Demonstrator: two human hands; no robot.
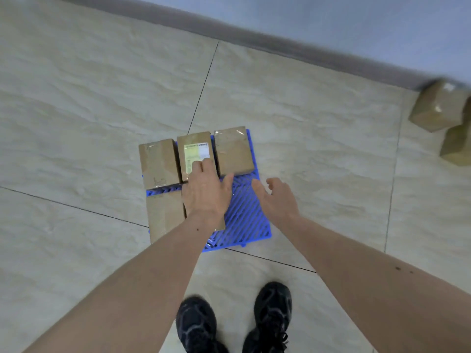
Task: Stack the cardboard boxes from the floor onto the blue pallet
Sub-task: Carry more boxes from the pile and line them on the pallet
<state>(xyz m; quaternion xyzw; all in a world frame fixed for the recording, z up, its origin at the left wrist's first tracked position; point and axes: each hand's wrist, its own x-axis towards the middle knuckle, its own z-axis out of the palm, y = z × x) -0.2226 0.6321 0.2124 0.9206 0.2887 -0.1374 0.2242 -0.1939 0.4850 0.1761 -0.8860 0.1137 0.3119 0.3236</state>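
Observation:
A blue slatted pallet (244,215) lies on the tiled floor in front of me. Three cardboard boxes stand in a row along its far edge: a plain left box (158,166), a middle box with a yellow and white label (195,154), and a right box (233,151). A fourth box (164,216) lies at the near left. My left hand (206,192) hovers over the middle of the pallet, its fingers straight and reaching onto the labelled box. My right hand (276,197) hangs open above the pallet's right edge, holding nothing.
Two more cardboard boxes (438,108) (456,146) lie on the floor at the far right, near a grey skirting and wall (280,39). My black shoes (272,317) stand just short of the pallet. Pale floor tiles (76,123) surround it.

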